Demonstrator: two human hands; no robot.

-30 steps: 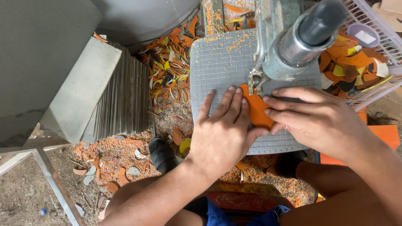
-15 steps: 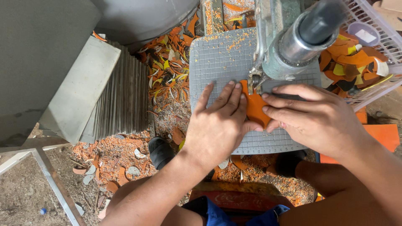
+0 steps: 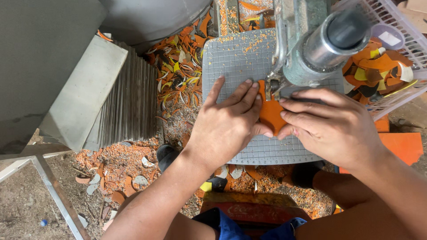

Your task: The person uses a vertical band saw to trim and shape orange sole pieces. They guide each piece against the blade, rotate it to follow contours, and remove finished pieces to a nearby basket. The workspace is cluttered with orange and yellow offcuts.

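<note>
On the gridded cutting plate [image 3: 231, 58] of a small saw, directly under the head camera: an orange tile piece [image 3: 270, 112] lies flat, pinned between both hands. Left hand [image 3: 224, 126] rests palm-down on the plate, fingers spread and extended, fingertips pressing the piece's left edge, thumb tucked under toward its lower corner. Right hand [image 3: 331, 126] comes in from the other side, fingers curled lightly, tips pressing on the piece's right edge and lower corner. Neither hand closes around it; both hold it down by fingertip pressure. The piece's upper end sits right at the blade area below the grey cylindrical motor housing [image 3: 324, 46], which overhangs it; the exact contact point is hidden. Orange dust scattered across the plate. White plastic basket [image 3: 402, 26] at right holds orange, yellow and dark offcuts. Left of the plate, a heap of curved offcuts [image 3: 178, 71] on the floor, beside a stack of grey tiles [image 3: 126, 100] standing on edge.
</note>
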